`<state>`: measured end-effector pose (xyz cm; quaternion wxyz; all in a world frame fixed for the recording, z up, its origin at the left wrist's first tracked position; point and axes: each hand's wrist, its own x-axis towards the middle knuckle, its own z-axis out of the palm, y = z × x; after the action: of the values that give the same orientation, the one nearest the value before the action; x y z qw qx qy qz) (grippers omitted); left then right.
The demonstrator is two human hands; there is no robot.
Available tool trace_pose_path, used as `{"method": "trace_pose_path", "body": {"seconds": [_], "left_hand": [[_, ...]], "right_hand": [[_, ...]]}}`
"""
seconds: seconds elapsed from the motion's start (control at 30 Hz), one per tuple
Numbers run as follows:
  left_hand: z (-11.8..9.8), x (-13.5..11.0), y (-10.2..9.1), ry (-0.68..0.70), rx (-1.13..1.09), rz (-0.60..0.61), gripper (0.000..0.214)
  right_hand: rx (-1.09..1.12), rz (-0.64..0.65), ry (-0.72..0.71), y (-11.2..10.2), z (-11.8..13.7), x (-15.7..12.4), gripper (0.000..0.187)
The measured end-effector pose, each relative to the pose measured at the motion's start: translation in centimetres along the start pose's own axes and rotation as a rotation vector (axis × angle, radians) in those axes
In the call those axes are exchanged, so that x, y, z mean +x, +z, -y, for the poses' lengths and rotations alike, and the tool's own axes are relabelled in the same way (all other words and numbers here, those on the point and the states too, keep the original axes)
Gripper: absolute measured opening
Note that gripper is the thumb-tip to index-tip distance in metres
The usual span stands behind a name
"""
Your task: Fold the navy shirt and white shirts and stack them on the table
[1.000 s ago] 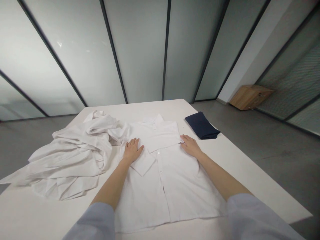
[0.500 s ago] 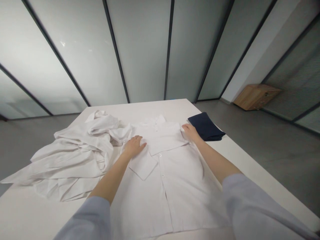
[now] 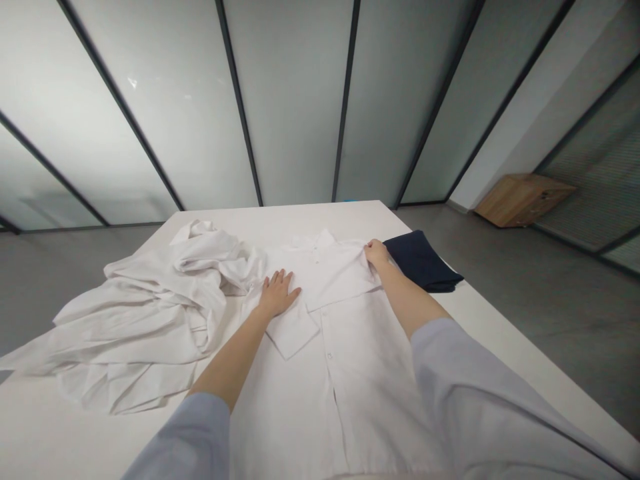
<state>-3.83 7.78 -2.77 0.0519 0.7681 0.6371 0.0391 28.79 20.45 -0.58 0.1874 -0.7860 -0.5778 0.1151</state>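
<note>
Head view: white table [image 3: 65,433], frosted partition [image 3: 295,100]; left hand [image 3: 279,295] spread on shirt [image 3: 365,360], right hand [image 3: 377,253] pinching it

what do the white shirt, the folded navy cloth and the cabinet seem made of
White shirt: probably woven cotton or a blend, matte, judging by its soft creases.

Folded navy cloth: matte, opaque fabric, by its layered edges; fibre unclear.

Cabinet: wood or wood-look laminate, by its tan, faintly streaked faces.

The left hand [image 3: 277,295] lies palm down (fingers [image 3: 282,276] spread). The right hand [image 3: 377,254] curls in a pinch. Both arms [image 3: 240,357] reach forward.
</note>
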Motion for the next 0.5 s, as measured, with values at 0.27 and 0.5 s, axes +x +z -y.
{"method": "trace_pose_path", "body": {"seconds": [0.27, 0.5], "left_hand": [[0.9, 1.0, 0.2, 0.012, -0.014, -0.006, 0.063], [2.5, 1.8, -0.8, 0.007, -0.174, -0.044, 0.051]], "right_hand": [[-0.043, -0.119, -0.288, -0.1, 0.1, -3.4, 0.049], [-0.155, 0.157, -0.683, 0.2, -4.4, -12.0, 0.047]]}}
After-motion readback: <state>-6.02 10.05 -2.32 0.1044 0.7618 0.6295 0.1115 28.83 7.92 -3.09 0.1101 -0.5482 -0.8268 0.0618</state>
